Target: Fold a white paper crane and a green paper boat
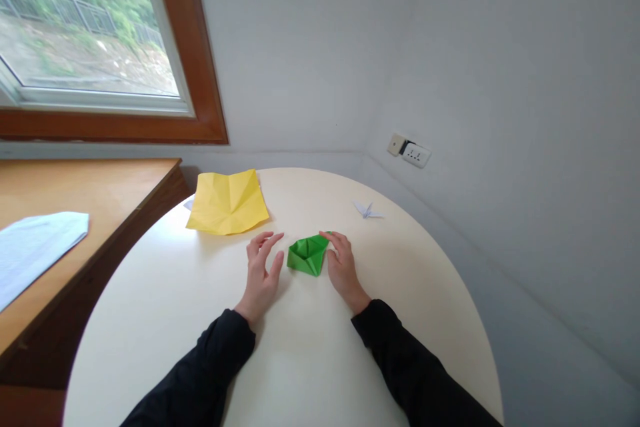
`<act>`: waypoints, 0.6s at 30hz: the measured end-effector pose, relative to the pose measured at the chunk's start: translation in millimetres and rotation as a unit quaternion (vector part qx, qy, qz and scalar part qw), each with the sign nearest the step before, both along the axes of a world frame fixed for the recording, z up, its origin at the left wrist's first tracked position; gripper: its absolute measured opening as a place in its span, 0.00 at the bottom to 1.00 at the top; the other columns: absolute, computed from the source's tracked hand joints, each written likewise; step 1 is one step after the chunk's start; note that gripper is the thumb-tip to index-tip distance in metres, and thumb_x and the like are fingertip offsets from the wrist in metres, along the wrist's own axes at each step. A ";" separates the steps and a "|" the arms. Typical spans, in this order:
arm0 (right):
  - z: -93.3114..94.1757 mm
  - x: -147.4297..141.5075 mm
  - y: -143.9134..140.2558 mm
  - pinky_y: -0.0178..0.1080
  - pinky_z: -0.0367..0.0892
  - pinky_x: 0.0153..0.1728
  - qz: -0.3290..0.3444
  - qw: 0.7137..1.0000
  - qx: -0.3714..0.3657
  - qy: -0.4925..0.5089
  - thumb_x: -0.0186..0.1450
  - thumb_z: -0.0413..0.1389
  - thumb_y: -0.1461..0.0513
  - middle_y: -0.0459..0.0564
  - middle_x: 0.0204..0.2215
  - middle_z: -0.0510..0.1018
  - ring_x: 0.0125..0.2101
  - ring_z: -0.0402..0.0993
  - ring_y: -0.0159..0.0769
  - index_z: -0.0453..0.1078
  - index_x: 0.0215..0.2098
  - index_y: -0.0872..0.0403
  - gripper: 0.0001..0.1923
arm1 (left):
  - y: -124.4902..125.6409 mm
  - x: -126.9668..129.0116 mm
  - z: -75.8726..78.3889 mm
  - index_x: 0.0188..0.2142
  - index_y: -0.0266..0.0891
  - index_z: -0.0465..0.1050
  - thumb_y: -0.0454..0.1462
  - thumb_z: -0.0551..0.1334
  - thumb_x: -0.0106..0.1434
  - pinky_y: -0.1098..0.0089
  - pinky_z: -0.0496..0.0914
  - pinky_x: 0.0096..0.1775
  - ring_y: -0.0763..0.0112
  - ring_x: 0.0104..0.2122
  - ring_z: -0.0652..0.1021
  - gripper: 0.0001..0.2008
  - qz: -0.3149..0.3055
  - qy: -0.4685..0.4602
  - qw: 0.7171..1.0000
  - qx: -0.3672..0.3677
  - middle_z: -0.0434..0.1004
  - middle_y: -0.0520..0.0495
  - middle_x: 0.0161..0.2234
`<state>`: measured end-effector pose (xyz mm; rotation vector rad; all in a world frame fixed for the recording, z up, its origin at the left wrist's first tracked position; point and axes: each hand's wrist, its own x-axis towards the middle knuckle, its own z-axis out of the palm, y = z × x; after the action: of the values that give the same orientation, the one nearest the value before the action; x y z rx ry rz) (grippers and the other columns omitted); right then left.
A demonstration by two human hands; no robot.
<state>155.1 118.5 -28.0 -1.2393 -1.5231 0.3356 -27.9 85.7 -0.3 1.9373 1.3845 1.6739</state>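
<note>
A partly folded green paper point(307, 255) lies on the round cream table point(300, 347), between my hands. My right hand point(341, 267) rests at its right edge, fingertips touching the paper's far corner. My left hand point(262, 273) hovers just left of the paper with fingers spread and holds nothing. Both arms wear black sleeves.
A creased yellow sheet point(228, 203) lies at the table's far left. A small white paper crane point(367, 209) sits at the far right. A wooden desk point(100, 200) with a white sheet point(35, 247) stands to the left, under a window. A wall socket point(415, 155) is at the right.
</note>
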 end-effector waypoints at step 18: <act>32.1 58.4 -8.2 0.40 0.59 0.36 0.013 0.928 0.091 -0.362 0.55 0.50 0.72 0.50 0.29 0.71 0.33 0.64 0.38 0.70 0.28 0.56 0.10 | 16.4 -1.4 -13.8 0.45 0.39 0.63 0.42 0.53 0.62 0.53 0.63 0.49 0.58 0.44 0.69 0.14 0.012 -0.085 0.996 -0.024 0.68 0.41 0.42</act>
<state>213.5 110.3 4.0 -1.2578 -2.1356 -0.2860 -29.2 102.0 -14.1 1.7144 1.3757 1.7541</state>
